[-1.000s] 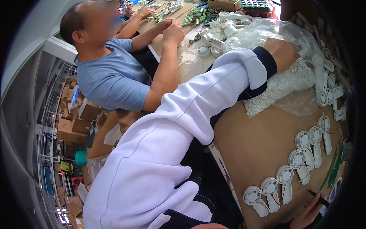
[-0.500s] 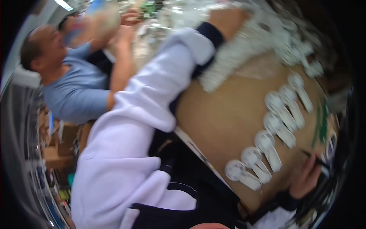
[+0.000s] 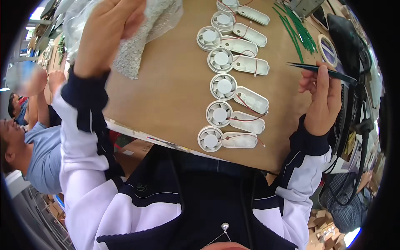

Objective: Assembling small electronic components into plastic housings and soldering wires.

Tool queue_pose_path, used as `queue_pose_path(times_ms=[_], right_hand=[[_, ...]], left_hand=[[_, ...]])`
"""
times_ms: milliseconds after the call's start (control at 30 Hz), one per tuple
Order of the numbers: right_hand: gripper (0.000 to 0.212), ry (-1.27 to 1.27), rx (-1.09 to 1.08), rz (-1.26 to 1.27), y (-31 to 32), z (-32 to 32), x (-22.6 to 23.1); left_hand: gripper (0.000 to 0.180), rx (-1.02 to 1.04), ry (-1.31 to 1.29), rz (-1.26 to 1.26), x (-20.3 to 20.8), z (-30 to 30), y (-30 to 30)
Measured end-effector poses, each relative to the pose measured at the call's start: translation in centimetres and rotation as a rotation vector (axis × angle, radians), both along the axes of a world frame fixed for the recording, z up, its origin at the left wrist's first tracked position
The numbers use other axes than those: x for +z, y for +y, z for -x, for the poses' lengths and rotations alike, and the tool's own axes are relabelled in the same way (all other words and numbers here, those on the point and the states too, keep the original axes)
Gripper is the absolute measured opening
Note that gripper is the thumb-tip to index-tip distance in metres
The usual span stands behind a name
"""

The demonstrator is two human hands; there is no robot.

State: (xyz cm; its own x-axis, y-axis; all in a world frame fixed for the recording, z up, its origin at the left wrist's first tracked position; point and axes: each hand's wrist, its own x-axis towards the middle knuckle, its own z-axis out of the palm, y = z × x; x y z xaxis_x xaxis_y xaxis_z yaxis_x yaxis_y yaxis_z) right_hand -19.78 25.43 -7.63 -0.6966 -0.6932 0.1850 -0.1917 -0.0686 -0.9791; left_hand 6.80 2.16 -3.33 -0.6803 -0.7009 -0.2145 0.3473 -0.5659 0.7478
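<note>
My right hand (image 3: 321,98), at the right side of the table, is closed on dark tweezers (image 3: 345,76), their tips pointing left toward a column of small white handheld fans (image 3: 223,86). Each fan has a round bladed head, an open handle shell and thin red wires, lying with handles to the right. At the upper left my left hand (image 3: 103,39) hovers over a clear plastic bag (image 3: 164,18) with a heap of small whitish parts (image 3: 128,60). Motion blurs that hand and its fingers are partly out of the picture, so I cannot see whether it holds anything.
Brown board covers the table (image 3: 171,104). Green strips (image 3: 306,37) lie at the far right beside a grey metal block (image 3: 307,6) and a round white-rimmed object (image 3: 321,41). A black stand with cables (image 3: 364,125) rises at the right edge. A co-worker in blue (image 3: 46,154) sits left.
The view has swung round and steadied, bringing the whole fan column to the middle. My right hand with the tweezers now shows fully. My left hand is still by the bag.
</note>
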Motion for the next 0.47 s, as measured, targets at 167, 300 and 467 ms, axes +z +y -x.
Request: queue_pose_path(times_ms=[167, 300, 467], right_hand=[[0.026, -0.246, 0.144, 0.085, -0.2, 1.2, -0.2], [0.025, -0.359, 0.191, 0.217, -0.3, 2.1, 0.8], [0.027, -0.229, 0.224, 0.347, -2.3, -0.2, 3.5]], left_hand=[[0.033, -0.365, 0.458, -0.536, -3.0, 2.8, 5.1], [0.022, -0.407, 0.76, -0.789, -6.1, 4.6, 5.2], [0.033, -0.194, 0.617, -0.821, -5.6, 4.7, 6.7]])
